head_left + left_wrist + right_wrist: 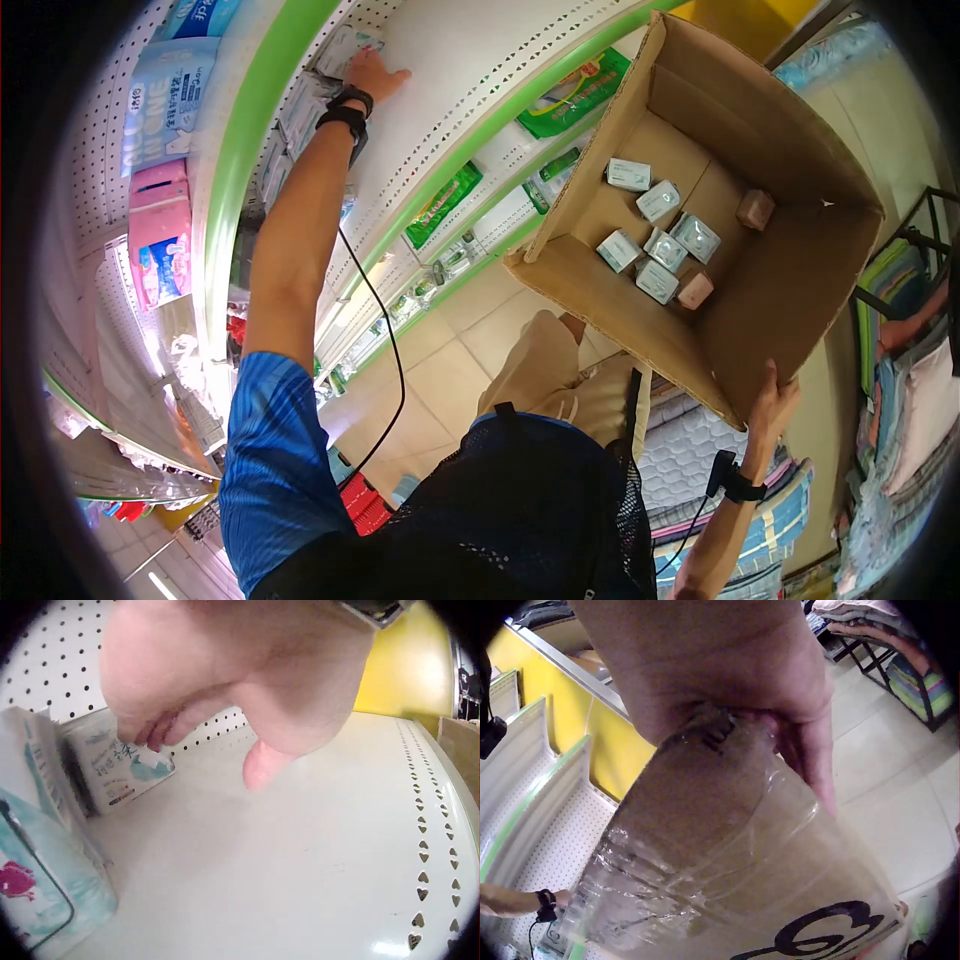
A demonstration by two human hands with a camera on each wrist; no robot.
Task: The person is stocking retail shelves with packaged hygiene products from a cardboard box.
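Note:
My left hand (372,76) reaches to the back of a white shelf, at a white packet (343,48) with teal print. In the left wrist view, the fingertips overlap that packet (112,776) while the thumb points down, apart from it. A larger teal and white pack (56,847) stands nearer the wrist camera. My right hand (772,402) grips a corner of an open cardboard box (780,290), tilted toward me. Inside lie several small white boxes (657,202) and two pinkish ones (756,209). Clear tape and black marks show on the box's outside in the right wrist view.
Green-edged shelves (470,145) hold green packets (445,203) below the left arm. Pink and blue packs (160,235) hang at the far left. A black cable (398,370) runs down from the left wrist. Folded bedding (690,450) is stacked beneath the box; a rack (925,240) stands at right.

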